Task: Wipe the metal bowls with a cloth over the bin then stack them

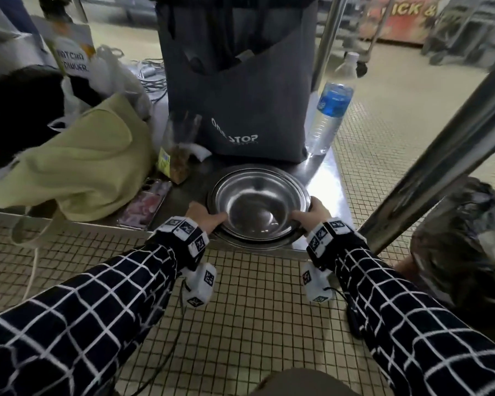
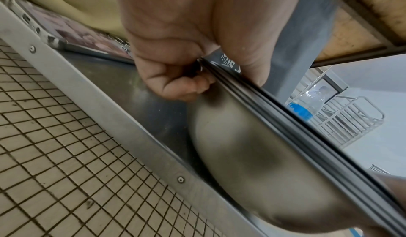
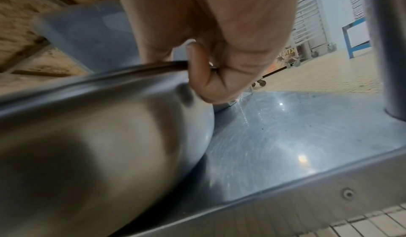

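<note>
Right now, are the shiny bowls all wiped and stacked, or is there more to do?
The bowls already sit nested in one stack on the metal shelf. The left hand and right hand each grip the stack's rim, so it is being lifted or set down. No cloth is in either hand, and whether the bowls were wiped cannot be told from here.

bowls (image 1: pixel 259 205): glossy smooth metal | shelf (image 1: pixel 323 172): scuffed shiny metal | bag (image 1: pixel 240 90): matt cloth

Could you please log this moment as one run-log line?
left hand: grips bowls rim | right hand: grips rim | bowls: nested, on shelf | cloth: unseen
</note>
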